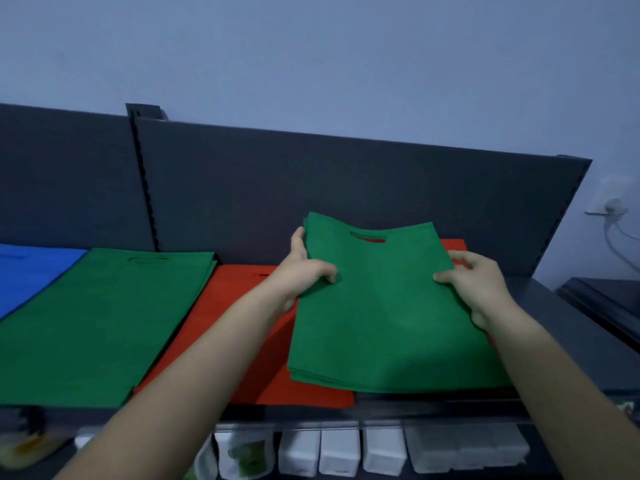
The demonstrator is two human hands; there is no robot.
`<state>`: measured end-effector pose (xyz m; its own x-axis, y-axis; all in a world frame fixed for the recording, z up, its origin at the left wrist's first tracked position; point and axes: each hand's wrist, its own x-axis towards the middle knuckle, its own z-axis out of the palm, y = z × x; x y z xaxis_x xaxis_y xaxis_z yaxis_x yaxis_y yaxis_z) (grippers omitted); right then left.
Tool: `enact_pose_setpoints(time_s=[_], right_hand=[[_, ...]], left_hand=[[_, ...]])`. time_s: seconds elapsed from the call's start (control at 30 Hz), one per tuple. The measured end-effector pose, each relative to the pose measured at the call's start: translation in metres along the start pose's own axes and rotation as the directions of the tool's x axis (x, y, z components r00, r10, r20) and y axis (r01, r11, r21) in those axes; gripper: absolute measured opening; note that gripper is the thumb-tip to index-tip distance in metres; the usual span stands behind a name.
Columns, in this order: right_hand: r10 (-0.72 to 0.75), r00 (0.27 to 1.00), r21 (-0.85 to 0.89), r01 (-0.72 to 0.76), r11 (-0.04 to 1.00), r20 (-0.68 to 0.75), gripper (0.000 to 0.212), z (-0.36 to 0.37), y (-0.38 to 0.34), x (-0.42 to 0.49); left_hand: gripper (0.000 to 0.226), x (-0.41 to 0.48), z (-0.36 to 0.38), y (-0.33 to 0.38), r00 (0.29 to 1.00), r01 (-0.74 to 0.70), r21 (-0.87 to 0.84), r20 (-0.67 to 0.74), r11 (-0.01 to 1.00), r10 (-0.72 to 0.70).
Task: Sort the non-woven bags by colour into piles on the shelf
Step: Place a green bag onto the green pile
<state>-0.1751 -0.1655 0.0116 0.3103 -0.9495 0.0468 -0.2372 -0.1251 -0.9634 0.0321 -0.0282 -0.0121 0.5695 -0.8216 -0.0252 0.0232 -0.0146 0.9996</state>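
Facing a plain pale blue-grey wall [311, 64] rising behind and above the flat red pile of non-woven bags [239, 284], taken here as the landmark. Looking across a dark grey upright back panel [311, 174] standing directly behind the red pile, with a slotted post at its left end. Leaning over a long dark metal shelf [561, 306] bearing the red pile about midway along its length. Passing over a broad flat pile of green non-woven bags [97, 323] lying just left of the red pile, right against it. Holding a thin stack of green non-woven bags [388, 313] with an oval handle cut-out, right of the red pile and partly over it, far end tilted upward, with more red fabric showing behind that far end and through the cut-out. Not managing to tell whether the stack's near edge is resting on anything. Noting a flat blue pile of non-woven bags [31, 271] lying furthest left of the red pile, beyond the green one, cut off by the frame edge. Pinching the stack's left edge with the left hand [304, 271], thumb on top and fingers curled beneath. Gripping the stack's right edge with the right hand [474, 282], thumb pressing on top, fingers curled behind. Glimpsing a row of blurred white boxy containers [339, 452] sitting below the red pile, under the shelf's front lip. Catching a small white wall socket [613, 202] with a plug and cable, far right of the red pile, past the panel's end.
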Motion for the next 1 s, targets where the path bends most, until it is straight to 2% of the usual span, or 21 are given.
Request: enact_pose_setpoints(time_s=[0.13, 0.27, 0.43, 0.57, 0.63, 0.7, 0.8, 0.9, 1.0], right_hand=[[-0.029, 0.995, 0.170, 0.013, 0.985, 0.092, 0.049, 0.057, -0.028, -0.028], [-0.040, 0.990, 0.269, 0.002, 0.963, 0.134, 0.067, 0.140, -0.043, -0.058], [-0.008, 0.968, 0.293, -0.067, 0.954, 0.249, 0.055, 0.247, -0.056, -0.095], [-0.003, 0.969, 0.264, -0.064, 0.962, 0.248, 0.057, 0.312, -0.060, -0.119], [-0.042, 0.981, 0.163, 0.011, 0.987, 0.192, 0.061, 0.336, -0.055, -0.127], [-0.117, 0.984, -0.033, 0.122, 0.992, 0.133, 0.063, 0.356, -0.046, -0.132], [-0.213, 0.963, -0.331, 0.258, 0.908, 0.167, 0.059, 0.379, -0.027, -0.141], [-0.219, 0.943, -0.511, 0.320, 0.797, 0.249, 0.049, 0.393, -0.009, -0.152], [-0.225, 0.935, -0.607, 0.349, 0.714, 0.273, 0.041, 0.398, -0.004, -0.158]], left_hand=[[0.105, -0.017, -0.075, 0.013, 0.998, -0.016, 0.048, -0.056, 0.999, 0.019], [0.098, -0.039, -0.170, 0.008, 0.994, -0.004, 0.058, -0.106, 0.998, 0.010], [0.092, -0.060, -0.290, -0.008, 0.984, 0.048, 0.047, -0.175, 0.998, -0.039], [0.105, -0.065, -0.356, -0.022, 0.970, 0.078, 0.053, -0.237, 0.996, -0.063], [0.110, -0.065, -0.371, -0.033, 0.961, 0.087, 0.095, -0.269, 0.992, -0.058], [0.112, -0.062, -0.379, -0.043, 0.959, 0.090, 0.259, -0.284, 0.962, -0.013], [0.116, -0.059, -0.386, -0.055, 0.966, 0.075, 0.588, -0.242, 0.806, 0.086], [0.122, -0.058, -0.393, -0.062, 0.978, 0.053, 0.732, -0.176, 0.679, 0.113], [0.112, -0.057, -0.394, -0.061, 0.985, 0.041, 0.859, -0.120, 0.510, 0.124]])
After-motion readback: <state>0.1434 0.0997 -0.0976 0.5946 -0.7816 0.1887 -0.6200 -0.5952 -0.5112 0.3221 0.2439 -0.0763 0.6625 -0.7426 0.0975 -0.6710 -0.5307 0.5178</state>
